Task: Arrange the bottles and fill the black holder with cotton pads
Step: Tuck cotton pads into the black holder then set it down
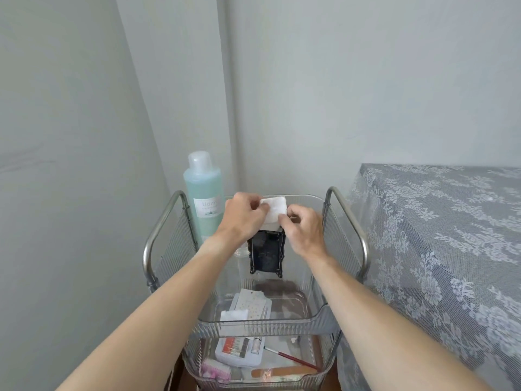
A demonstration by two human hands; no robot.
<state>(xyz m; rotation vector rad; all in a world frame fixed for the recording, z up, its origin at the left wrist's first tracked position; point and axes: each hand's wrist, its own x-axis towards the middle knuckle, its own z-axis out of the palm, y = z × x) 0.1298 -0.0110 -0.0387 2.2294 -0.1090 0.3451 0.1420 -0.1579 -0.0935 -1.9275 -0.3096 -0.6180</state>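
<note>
soft white cotton pads (273, 209) | both hands pinching | above glossy black holder (266, 254)

Premises appear to be a small home nail or beauty corner. Evidence: a clear-tiered trolley (255, 320) with metal handles stands against plain pale walls (338, 80). On the near lower tier lie a nail file (282, 372), a red-handled brush (293, 358) and a case of small tools (238, 351), possibly drill bits. A lace-covered table (439, 235) stands right.
</note>
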